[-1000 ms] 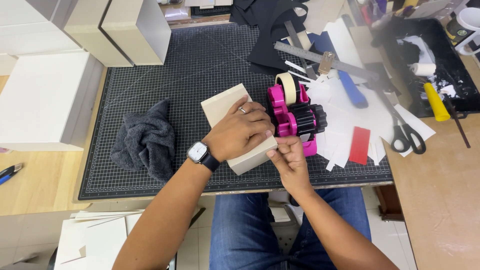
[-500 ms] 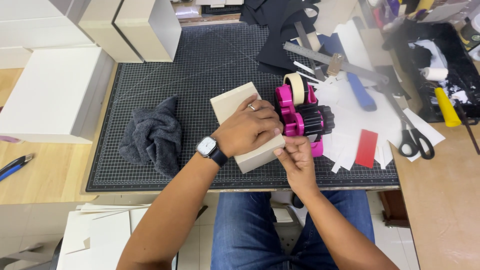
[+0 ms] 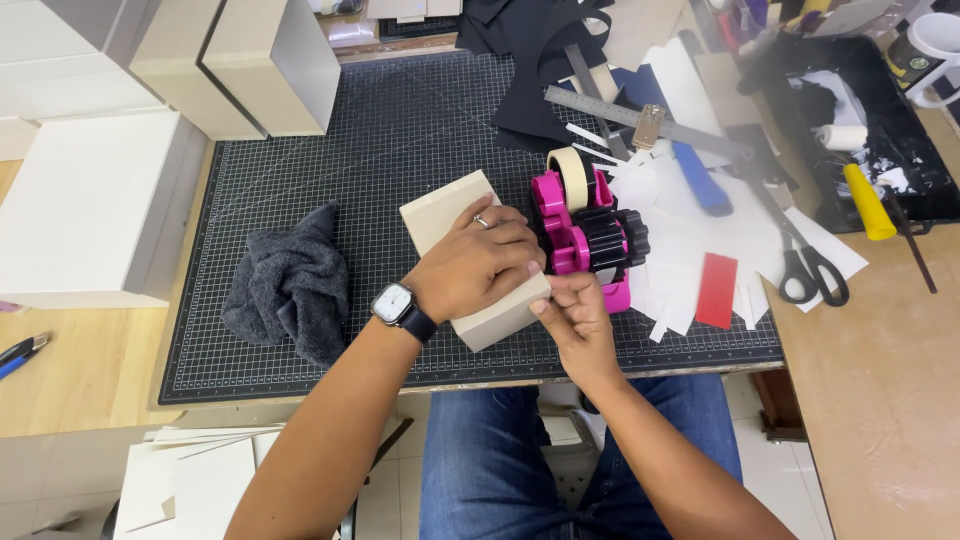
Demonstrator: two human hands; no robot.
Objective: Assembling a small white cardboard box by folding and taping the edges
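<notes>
Both hands unmoved, left hand (image 3: 478, 262) flat on cream box (image 3: 470, 262), right hand (image 3: 572, 312) pinching its near edge, pink tape dispenser (image 3: 585, 235) touching.

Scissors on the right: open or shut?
Shut. The scissors lie flat on white paper scraps, blades together in one line, black handles side by side.

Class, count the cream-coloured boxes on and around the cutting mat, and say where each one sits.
3: small box under the left hand; two tall boxes at the mat's top-left corner. More may be hidden off-frame.
</notes>
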